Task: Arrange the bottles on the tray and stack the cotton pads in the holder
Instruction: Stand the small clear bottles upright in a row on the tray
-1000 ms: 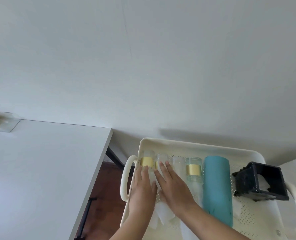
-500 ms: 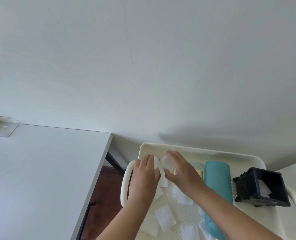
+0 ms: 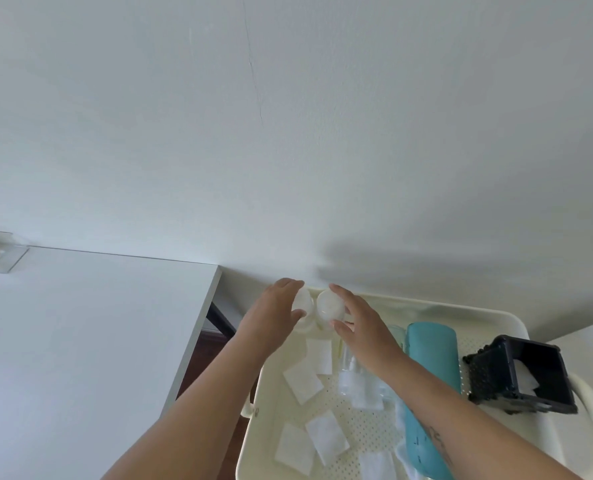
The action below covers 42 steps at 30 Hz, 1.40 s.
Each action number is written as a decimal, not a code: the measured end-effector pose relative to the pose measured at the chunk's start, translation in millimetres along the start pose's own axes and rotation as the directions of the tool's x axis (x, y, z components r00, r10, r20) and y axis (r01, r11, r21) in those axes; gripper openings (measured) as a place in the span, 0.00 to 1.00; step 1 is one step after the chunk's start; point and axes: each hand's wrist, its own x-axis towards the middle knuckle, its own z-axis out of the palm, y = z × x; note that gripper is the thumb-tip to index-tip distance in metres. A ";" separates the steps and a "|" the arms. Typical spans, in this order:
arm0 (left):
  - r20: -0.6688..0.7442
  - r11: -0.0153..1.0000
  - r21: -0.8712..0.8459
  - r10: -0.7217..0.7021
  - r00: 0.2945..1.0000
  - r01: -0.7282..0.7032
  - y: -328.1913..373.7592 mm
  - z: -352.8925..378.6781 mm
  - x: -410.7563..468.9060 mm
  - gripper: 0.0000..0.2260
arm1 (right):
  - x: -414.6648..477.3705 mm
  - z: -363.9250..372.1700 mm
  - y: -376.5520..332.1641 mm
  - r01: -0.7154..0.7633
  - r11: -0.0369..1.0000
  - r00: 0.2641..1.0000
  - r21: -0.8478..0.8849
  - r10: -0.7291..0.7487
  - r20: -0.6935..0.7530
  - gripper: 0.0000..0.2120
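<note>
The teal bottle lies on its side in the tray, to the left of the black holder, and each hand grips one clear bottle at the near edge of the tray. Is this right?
Only the edge is wrong. The head view shows the left hand and right hand gripping the clear bottles at the far edge of the tray, near the wall. The teal bottle does lie left of the black holder.

At lower right, the tray point(image 3: 489, 315) held scattered cotton pads point(image 3: 302, 379) at its left, a large bottle point(image 3: 430, 362) centre, the holder point(image 3: 527, 379) right; a table point(image 3: 80, 341) lay left.

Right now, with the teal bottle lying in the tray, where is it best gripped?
Probably across the far half of the teal bottle, from above: it lies flat and lengthwise, the right hand and forearm cross its near half, and the black holder crowds its right.
</note>
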 end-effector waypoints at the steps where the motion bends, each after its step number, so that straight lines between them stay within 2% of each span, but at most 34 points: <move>1: 0.003 1.000 0.002 0.008 1.000 -0.008 -1.0 -1.1 0.1 0.24 | 0.4 2.0 -1.0 0.000 1.000 1.000 0.008 0.000 -0.008 0.29; 12: 0.006 0.999 -0.021 0.042 0.999 -0.042 -7.4 -4.8 0.7 0.24 | -2.3 8.8 -8.0 -0.059 0.997 0.998 0.053 0.061 -0.032 0.31; 16: -0.128 0.991 -0.039 0.121 0.984 -0.127 -3.8 -6.3 -11.0 0.20 | -20.1 -0.1 -7.1 -0.088 0.987 0.993 0.131 0.098 -0.072 0.32; 19: -0.256 0.984 -0.096 0.123 0.959 -0.152 0.8 -8.2 -22.6 0.15 | -47.1 -11.9 -0.9 -0.122 0.982 0.977 0.144 0.144 -0.157 0.28; 24: -0.250 0.961 -0.210 0.123 0.960 -0.178 22.9 10.2 -48.0 0.10 | -94.4 -16.0 7.4 -0.152 0.988 0.944 0.017 0.150 -0.294 0.23; 28: -0.196 0.948 -0.258 0.137 0.971 -0.186 40.3 44.4 -69.8 0.11 | -114.9 -8.5 12.3 -0.199 0.970 0.943 -0.142 0.150 -0.296 0.21; 37: -0.088 0.971 -0.241 -0.027 0.996 0.005 39.3 111.5 -90.3 0.24 | -116.6 13.7 10.5 -0.278 0.899 0.939 -0.338 0.180 -0.294 0.27; 42: -0.045 0.957 -0.280 -0.089 0.995 0.073 37.3 128.0 -92.1 0.26 | -110.5 26.3 12.9 -0.295 0.866 0.943 -0.403 0.196 -0.269 0.31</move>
